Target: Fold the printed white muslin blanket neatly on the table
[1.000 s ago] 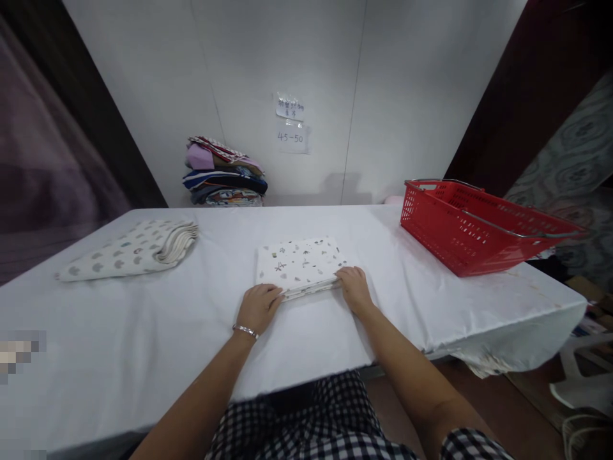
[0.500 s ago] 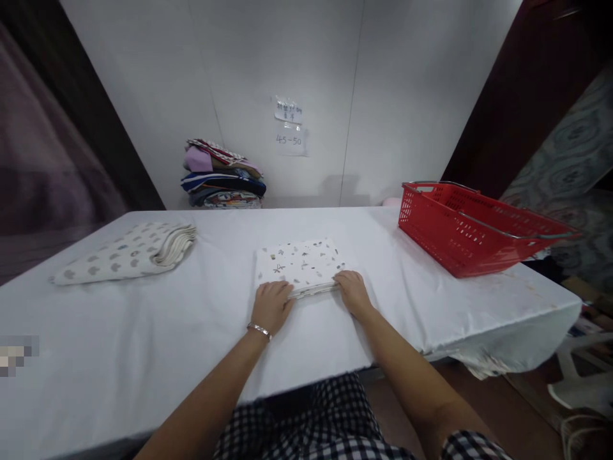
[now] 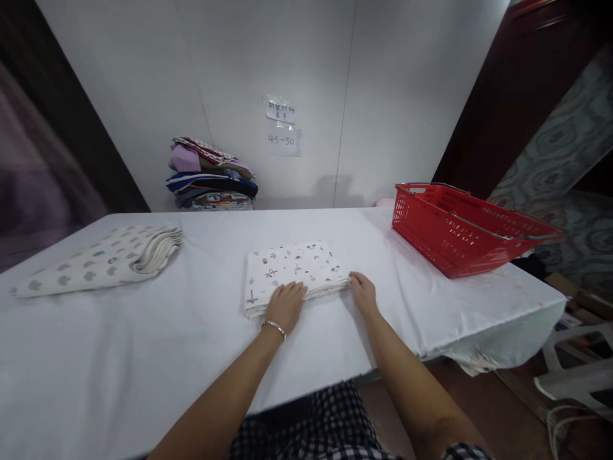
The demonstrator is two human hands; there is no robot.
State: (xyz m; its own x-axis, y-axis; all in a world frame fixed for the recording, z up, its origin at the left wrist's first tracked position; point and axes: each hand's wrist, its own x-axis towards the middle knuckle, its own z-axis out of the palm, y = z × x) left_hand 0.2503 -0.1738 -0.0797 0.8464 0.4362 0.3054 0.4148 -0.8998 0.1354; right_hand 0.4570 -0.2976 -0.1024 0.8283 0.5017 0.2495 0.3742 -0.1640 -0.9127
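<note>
The folded cloth (image 3: pixel 293 273) is lain just ahead of both hands, long axis crosswise; its near edge is pressed by the flat left hand (image 3: pixel 286 305), its right corner touched by the right hand (image 3: pixel 363 292).

We are counting two folded printed cloths (image 3: pixel 292 273) (image 3: pixel 103 259) lying on the worktop (image 3: pixel 201 332), one red basket (image 3: pixel 462 230), one stack of fabrics (image 3: pixel 211 182) behind, and two paper notes (image 3: pixel 281 124) hanging on the wall.

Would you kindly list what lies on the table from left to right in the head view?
Folded patterned cloth → folded speckled cloth with the left hand on it → right hand at its right edge → red basket.
</note>
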